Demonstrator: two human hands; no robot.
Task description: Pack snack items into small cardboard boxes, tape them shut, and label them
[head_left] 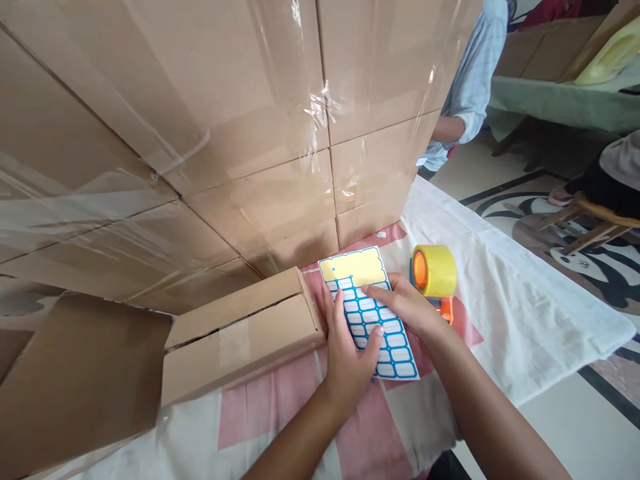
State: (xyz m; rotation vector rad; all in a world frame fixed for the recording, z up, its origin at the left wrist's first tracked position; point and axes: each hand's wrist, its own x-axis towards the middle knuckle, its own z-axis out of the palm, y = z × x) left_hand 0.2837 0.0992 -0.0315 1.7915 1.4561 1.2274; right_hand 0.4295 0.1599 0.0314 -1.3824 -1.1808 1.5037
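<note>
A sheet of blank stickers (395,353) with blue borders is in my hands above the cloth; labels are gone from its yellowish upper part (353,265). My left hand (350,353) grips the sheet from the near left side, thumb lying across its face and fingers along the left edge. At the right edge, my right hand (413,307) has its index fingertip on the top row of remaining stickers, with the thumb side hidden. Just left of the sheet lies a taped cardboard box (250,340).
Wrapped, stacked cartons (260,127) rise like a wall behind. A yellow tape roll (440,270) on an orange dispenser (444,309) stands at right on the cloth (505,313). A person in a light blue sleeve (475,73) is behind the stack; a wooden stool (595,217) stands far right.
</note>
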